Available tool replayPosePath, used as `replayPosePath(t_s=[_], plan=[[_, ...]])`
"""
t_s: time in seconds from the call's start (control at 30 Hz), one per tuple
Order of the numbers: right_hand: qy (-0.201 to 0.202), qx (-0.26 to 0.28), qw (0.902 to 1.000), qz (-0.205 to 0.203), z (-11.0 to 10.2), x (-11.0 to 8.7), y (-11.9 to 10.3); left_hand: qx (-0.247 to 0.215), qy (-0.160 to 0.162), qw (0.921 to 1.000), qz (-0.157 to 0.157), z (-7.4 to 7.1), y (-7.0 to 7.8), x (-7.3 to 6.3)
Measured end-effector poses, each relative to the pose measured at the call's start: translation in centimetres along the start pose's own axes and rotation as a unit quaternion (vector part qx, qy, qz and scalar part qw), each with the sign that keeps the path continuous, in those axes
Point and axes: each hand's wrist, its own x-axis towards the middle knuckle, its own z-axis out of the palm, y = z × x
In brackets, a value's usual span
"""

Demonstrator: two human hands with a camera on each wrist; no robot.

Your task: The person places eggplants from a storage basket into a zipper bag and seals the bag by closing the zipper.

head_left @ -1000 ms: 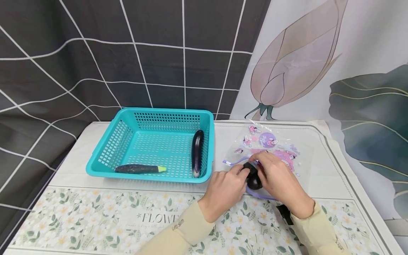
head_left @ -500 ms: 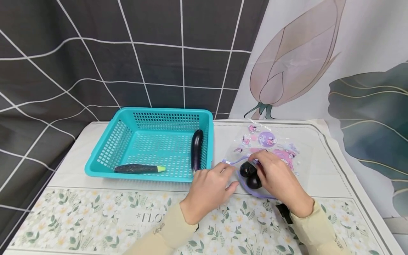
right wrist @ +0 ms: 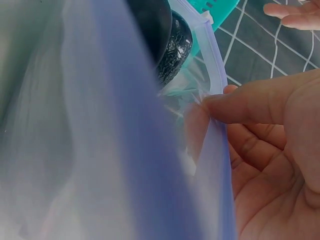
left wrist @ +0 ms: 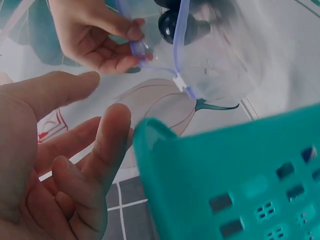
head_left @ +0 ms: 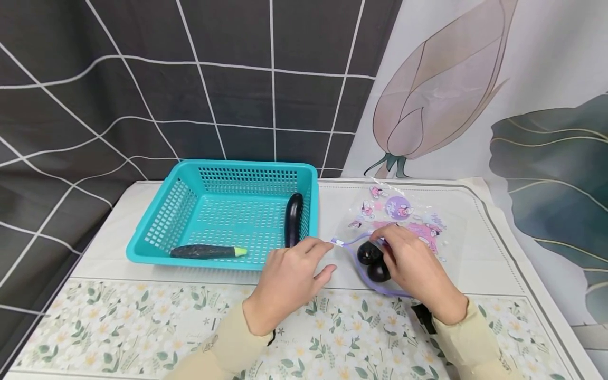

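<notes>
My right hand (head_left: 412,265) pinches the purple-edged rim of a clear zip bag (right wrist: 215,145) between thumb and fingers. The bag's mouth stands open. Inside it, near the mouth, sit two blackish rounded things: a glossy bumpy-skinned one (head_left: 369,253) and a smoother one (head_left: 378,271); their kind is unclear. My left hand (head_left: 291,272) holds nothing, its fingers relaxed and parted, at the front right corner of the teal basket (head_left: 190,162). In the basket, a dark purple eggplant (head_left: 294,219) lies along the right side, partly behind that hand. A dark long vegetable with a pale green tip (head_left: 204,252) lies along the front.
The basket and bag rest side by side on a table with a white, flower-printed cover (head_left: 119,327). A dark grid-patterned cloth (head_left: 237,95) hangs behind the basket, and a flower-printed curtain (head_left: 456,116) behind the bag.
My left hand has let go of the bumpy dark thing at the bag's mouth and moved left to the basket's corner. My right hand keeps its hold on the bag.
</notes>
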Motion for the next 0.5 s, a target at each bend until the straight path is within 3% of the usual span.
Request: replayPosePath(t_s=[0.3, 0.5], plan=[[-0.004, 0.001, 1.0, 0.006, 0.0, -0.1, 0.0, 0.019, 0.003, 0.9997, -0.014, -1.8, -1.6, -0.6], [-0.005, -0.002, 1.0, 0.007, -0.1, -0.1, 0.0, 0.04, -0.013, 0.9978, -0.052, -3.2, -3.1, -0.8]])
